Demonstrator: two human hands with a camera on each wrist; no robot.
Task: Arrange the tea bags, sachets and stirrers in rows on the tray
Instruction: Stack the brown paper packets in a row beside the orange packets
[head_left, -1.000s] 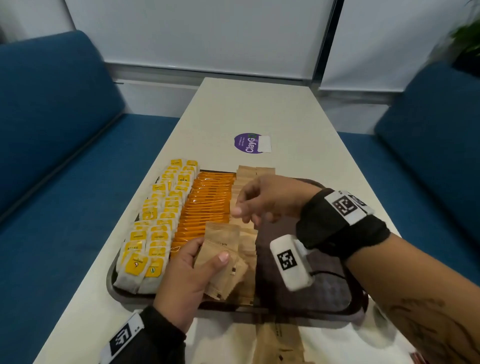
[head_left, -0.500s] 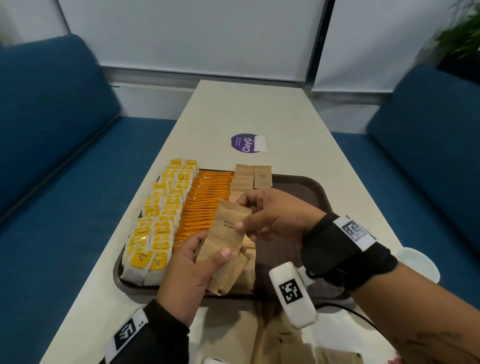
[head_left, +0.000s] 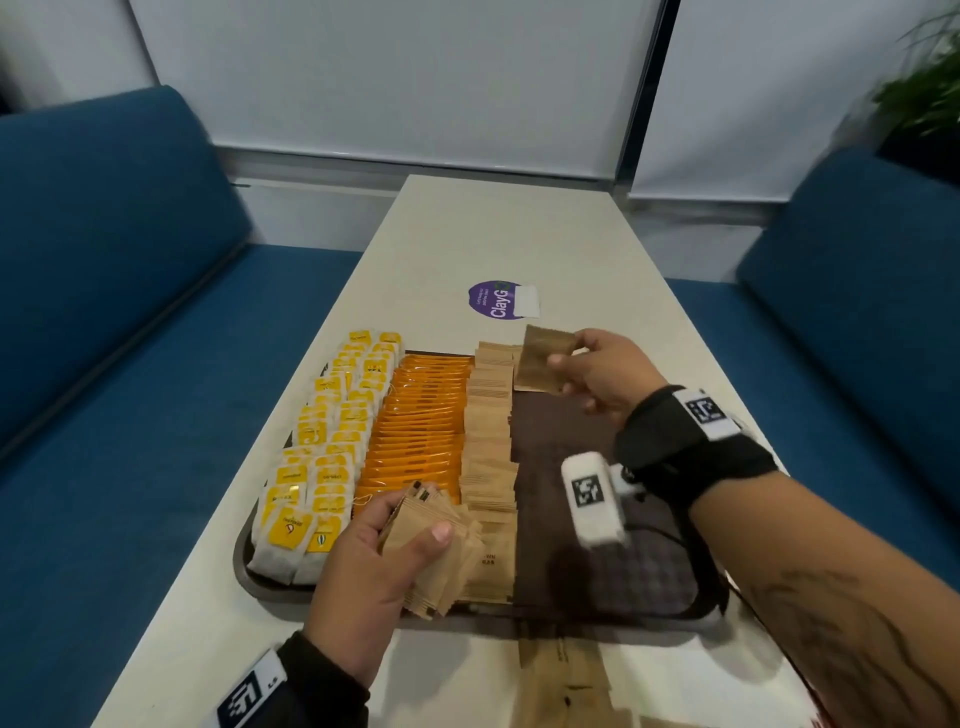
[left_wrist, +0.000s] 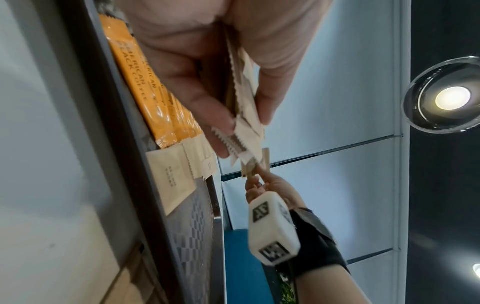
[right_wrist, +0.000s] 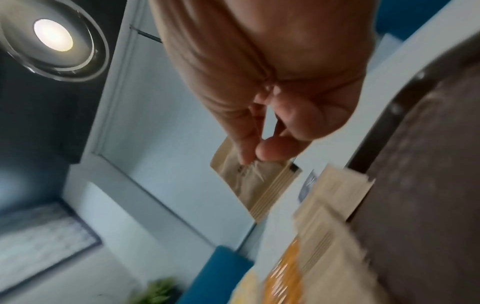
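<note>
One brown paper sachet (head_left: 543, 361), flat, crimped ends, pinched by right hand (head_left: 605, 374) over tray (head_left: 613, 571) far end; bundle of sachets (head_left: 441, 545) gripped by left hand (head_left: 371, 566) fingers.

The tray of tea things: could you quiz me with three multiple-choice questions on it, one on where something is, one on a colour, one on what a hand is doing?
1. Where does the right hand hold its single brown sachet?
A. over the tray's far end
B. on the sofa
C. under the table

2. What colour is the row of stick sachets between the tea bags and the brown sugar sachets?
A. green
B. orange
C. pink

3. What is the left hand doing?
A. resting flat and empty
B. pointing at the wall
C. gripping a bundle of brown sachets

Answers: 1 A, the sachet hangs over the tray at its far edge; 2 B, the sticks are orange; 3 C, thumb and fingers clasp the bundle.
</note>
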